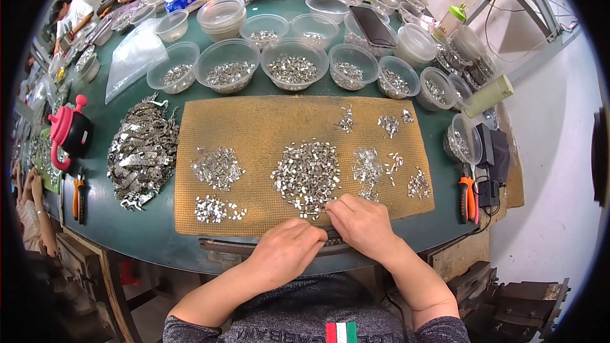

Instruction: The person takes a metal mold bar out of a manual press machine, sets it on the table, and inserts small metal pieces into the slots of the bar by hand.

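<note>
At the front edge of a tan textured mat (254, 117), my left hand (289, 244) is closed, its fingertips pressed together. Close beside it on the right, my right hand (361, 223) is pinched too, at the near edge of the largest pile of small silvery metal pieces (308, 174). Whatever the fingers hold is hidden or too small to make out. A dark strip (229, 246) runs along the table edge just under my hands. Smaller piles of metal bits (218, 168) lie left of the big pile, and more bits (367, 168) lie right of it.
Clear plastic bowls (293, 63) of metal pieces line the mat's far side. A heap of crinkled metal strips (143, 149), a pink-and-black pot (70, 132) and orange-handled pliers (78, 198) lie left. More orange-handled pliers (467, 197) lie right. A phone (373, 26) rests on bowls. Other people sit around the table.
</note>
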A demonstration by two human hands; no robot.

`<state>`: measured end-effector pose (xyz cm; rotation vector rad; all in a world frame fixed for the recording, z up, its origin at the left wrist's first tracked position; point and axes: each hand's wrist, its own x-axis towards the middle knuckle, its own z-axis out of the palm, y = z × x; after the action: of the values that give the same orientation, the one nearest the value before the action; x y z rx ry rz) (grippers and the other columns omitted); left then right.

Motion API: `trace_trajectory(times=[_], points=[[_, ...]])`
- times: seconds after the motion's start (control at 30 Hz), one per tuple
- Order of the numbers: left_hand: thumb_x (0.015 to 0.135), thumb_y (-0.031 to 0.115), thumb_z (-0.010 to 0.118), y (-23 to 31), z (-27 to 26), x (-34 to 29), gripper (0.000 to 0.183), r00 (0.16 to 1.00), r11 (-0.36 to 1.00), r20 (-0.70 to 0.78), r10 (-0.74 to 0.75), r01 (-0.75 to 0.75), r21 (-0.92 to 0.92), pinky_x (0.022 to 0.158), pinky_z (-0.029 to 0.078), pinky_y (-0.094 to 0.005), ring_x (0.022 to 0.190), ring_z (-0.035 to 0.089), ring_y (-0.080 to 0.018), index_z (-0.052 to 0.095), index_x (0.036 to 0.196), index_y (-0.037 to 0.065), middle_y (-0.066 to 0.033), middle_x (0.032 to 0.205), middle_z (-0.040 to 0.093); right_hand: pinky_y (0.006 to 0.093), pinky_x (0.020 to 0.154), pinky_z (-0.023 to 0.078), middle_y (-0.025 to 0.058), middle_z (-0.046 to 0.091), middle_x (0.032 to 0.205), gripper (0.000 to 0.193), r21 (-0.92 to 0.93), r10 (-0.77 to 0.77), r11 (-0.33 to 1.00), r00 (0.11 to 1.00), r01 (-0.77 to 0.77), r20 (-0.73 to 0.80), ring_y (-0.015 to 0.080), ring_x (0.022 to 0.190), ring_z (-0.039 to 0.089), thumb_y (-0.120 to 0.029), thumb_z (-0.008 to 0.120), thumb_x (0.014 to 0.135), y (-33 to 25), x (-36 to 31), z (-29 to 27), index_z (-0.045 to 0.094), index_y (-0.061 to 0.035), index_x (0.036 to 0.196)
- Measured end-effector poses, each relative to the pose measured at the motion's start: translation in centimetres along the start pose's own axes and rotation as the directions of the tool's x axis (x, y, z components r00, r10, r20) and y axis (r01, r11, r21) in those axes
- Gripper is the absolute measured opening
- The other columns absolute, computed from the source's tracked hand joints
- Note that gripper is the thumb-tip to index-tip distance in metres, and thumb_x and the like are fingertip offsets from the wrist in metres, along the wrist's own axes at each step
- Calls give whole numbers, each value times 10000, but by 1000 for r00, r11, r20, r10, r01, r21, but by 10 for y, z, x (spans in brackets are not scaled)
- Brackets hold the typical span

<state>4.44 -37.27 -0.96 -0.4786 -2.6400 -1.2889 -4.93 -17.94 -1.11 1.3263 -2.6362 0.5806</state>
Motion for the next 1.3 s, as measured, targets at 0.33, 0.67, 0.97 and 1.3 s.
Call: trace_trajectory(times=[0.33,0.67,0.97,1.3], points=[[872,83,759,3,12,5,119,997,998,51,57,-58,13,812,553,-393,955,645,-283,722,982,57,-67,981,682,391,629,535,63,640,831,140,162,12,987,1000,-8,-29,268,743,670,-82,769,870,1,-9,-10,682,-71,978],[894,82,728,-12,-11,9,160,1000,992,4,4,-5,123,811,557,-400,954,637,-289,706,1047,42,-84,947,652,381,728,560,65,682,924,162,253,109,961,993,-116,45,275,840,680,-68,757,869,5,-20,-17,731,-71,1029],[858,90,704,-16,0,34,171,987,931,103,119,-147,333,751,551,-379,885,607,-270,701,1024,53,-69,891,589,414,712,546,67,619,892,115,178,89,979,993,-102,76,287,840,663,-142,745,894,4,-15,-13,679,-76,962],[858,99,709,-19,6,39,107,984,910,121,129,-166,379,716,544,-384,863,602,-271,635,921,56,-75,858,570,409,708,542,75,622,889,130,204,56,977,998,-59,19,290,809,664,-118,752,885,9,-21,-12,653,-70,954]])
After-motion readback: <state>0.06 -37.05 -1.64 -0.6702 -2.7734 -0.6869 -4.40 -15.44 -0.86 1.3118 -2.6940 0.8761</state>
